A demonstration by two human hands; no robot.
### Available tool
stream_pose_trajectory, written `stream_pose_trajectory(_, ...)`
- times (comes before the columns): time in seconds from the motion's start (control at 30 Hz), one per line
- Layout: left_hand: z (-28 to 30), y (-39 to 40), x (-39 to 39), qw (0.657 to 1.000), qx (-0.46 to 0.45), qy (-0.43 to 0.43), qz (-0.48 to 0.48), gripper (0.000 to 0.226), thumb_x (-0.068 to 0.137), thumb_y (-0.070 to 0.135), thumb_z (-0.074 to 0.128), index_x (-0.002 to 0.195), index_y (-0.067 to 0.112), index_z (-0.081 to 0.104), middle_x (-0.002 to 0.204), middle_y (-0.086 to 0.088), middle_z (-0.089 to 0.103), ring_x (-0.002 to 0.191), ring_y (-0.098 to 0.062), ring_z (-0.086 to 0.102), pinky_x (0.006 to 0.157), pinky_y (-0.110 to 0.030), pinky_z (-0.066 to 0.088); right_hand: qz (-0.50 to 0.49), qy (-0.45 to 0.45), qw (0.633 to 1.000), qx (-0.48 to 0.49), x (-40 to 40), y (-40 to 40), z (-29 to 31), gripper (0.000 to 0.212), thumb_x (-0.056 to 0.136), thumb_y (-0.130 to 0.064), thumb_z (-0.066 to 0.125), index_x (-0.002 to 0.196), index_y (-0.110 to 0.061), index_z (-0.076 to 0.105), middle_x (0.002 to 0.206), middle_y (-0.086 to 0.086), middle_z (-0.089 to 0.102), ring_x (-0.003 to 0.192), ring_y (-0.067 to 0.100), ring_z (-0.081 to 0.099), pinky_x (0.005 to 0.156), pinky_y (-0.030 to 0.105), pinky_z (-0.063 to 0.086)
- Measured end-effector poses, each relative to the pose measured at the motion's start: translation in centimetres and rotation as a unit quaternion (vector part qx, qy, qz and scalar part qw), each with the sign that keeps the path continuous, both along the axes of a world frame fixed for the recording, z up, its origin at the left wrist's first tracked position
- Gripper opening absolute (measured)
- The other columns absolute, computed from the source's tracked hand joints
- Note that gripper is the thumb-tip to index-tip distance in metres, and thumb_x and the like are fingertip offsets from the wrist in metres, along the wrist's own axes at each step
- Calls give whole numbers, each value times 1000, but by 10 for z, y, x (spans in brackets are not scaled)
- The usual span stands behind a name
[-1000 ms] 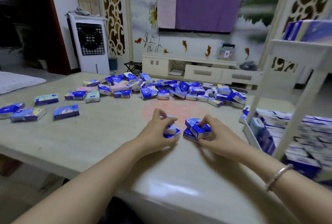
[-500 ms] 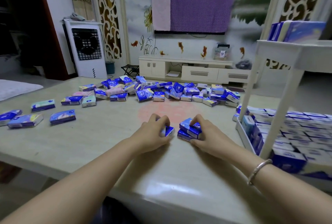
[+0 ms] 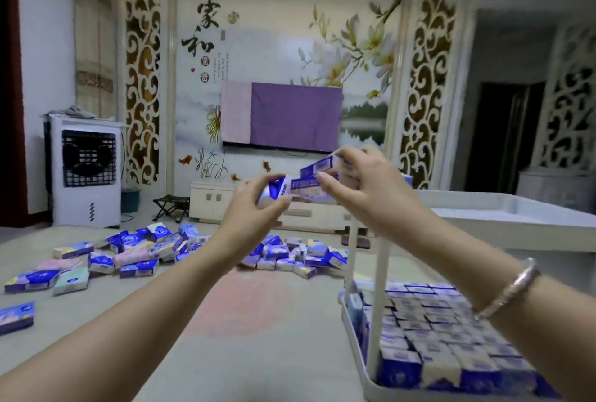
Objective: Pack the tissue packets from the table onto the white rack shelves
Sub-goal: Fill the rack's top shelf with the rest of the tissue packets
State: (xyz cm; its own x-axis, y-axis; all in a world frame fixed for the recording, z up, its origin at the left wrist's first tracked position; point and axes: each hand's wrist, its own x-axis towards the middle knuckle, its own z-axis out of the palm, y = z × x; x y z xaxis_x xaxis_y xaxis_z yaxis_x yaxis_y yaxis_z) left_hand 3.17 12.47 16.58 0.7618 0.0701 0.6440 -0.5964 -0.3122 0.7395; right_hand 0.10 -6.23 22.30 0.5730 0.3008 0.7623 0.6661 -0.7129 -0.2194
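Several blue tissue packets (image 3: 317, 180) are held in the air, bunched between both hands, above the worktop (image 3: 258, 330) and level with the upper shelf (image 3: 516, 213) of the white rack (image 3: 375, 305). The left hand (image 3: 258, 205) grasps the left end of the bunch with curled fingers. The right hand (image 3: 361, 185) pinches the right end, thumb on the near face. The exact count of packets held cannot be told because of blur. The rack's lower shelf (image 3: 358, 366), at right, is tightly filled with rows of packets. A loose spread of remaining packets (image 3: 138, 256) lies across the far and left part of the worktop. A bracelet (image 3: 506, 289) sits on the right wrist.
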Motion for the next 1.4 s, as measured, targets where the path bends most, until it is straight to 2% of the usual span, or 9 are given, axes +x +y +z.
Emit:
stream_pose_trajectory(0.07, 16, -15, -5, 999, -30, -21, -13, 31, 88, 17, 64, 117, 26, 58, 124, -9, 45, 97, -20, 62, 67, -15, 55, -14, -15, 1000, 18, -4, -17, 21, 30, 91, -45, 55, 98, -16, 53, 94, 5, 53, 79, 14, 49, 64, 17, 36)
stream_pose_trajectory(0.27, 40, -63, -9, 994, -64, -20, -89, 26, 84, 14, 66, 106, 30, 61, 120, -13, 54, 78, -13, 62, 71, -21, 58, -86, 63, 993, 54, 12, -78, 50, 45, 87, -54, 56, 95, -10, 52, 86, 8, 64, 75, 24, 60, 66, 34, 48)
stream_pose_trajectory(0.5, 42, -104, 14, 995, 3, -6, -98, 31, 80, 41, 64, 110, 43, 58, 122, 0, 53, 108, -16, 59, 97, -42, 50, -155, 165, 968, -111, 50, -108, 44, 39, 77, -61, 61, 81, -23, 51, 90, 5, 55, 77, 20, 55, 62, 33, 44)
stream_pose_trajectory(0.67, 39, -117, 27, 995, 24, 7, -94, 32, 91, 31, 60, 122, 35, 55, 124, 1, 48, 108, -14, 57, 101, -37, 46, -140, 178, 966, -125, 60, -108, 24, 58, 73, -58, 69, 116, -26, 47, 107, 1, 41, 91, 15, 51, 81, 31, 47)
stream_pose_trajectory(0.93, 43, -119, 29, 995, -1, -1, -95, 31, 88, 46, 57, 116, 35, 56, 117, -3, 58, 94, -10, 61, 89, -32, 50, -125, 217, 964, -92, 59, -116, 26, 77, 74, -20, 77, 134, -21, 28, 127, 6, 34, 96, 17, 56, 80, 31, 55)
stream_pose_trajectory(1.03, 62, -122, 20, 990, -37, -7, -135, 24, 95, 40, 51, 117, 31, 52, 100, 2, 62, 80, -3, 61, 76, -22, 52, -40, 229, 973, -17, 49, -118, 41, 68, 83, -12, 66, 140, -23, 29, 145, 1, 28, 120, 18, 45, 94, 30, 43)
stream_pose_trajectory(1.1, 72, -126, 16, 987, -27, 16, -160, 31, 95, 38, 48, 124, 29, 44, 103, 1, 62, 88, -8, 63, 83, -28, 53, 69, 250, 963, 69, 38, -118, 49, 59, 88, -18, 63, 140, -25, 35, 150, -3, 33, 135, 15, 35, 106, 33, 32)
stream_pose_trajectory(1.27, 85, -132, 8, 971, -68, 66, -220, 35, 91, 34, 56, 115, 20, 34, 106, -8, 53, 95, -17, 65, 88, -39, 55, 197, 287, 928, 132, 23, -115, 45, 63, 80, -45, 59, 138, -27, 44, 138, -6, 54, 126, 6, 49, 98, 23, 39)
stream_pose_trajectory(1.4, 84, -132, 1, 966, -64, 84, -238, 53, 79, 53, 58, 110, 15, 39, 112, -16, 56, 103, -24, 66, 90, -44, 55, 208, 275, 921, 183, 21, -114, 40, 55, 79, -45, 61, 129, -26, 50, 123, -2, 65, 115, 11, 60, 99, 36, 47)
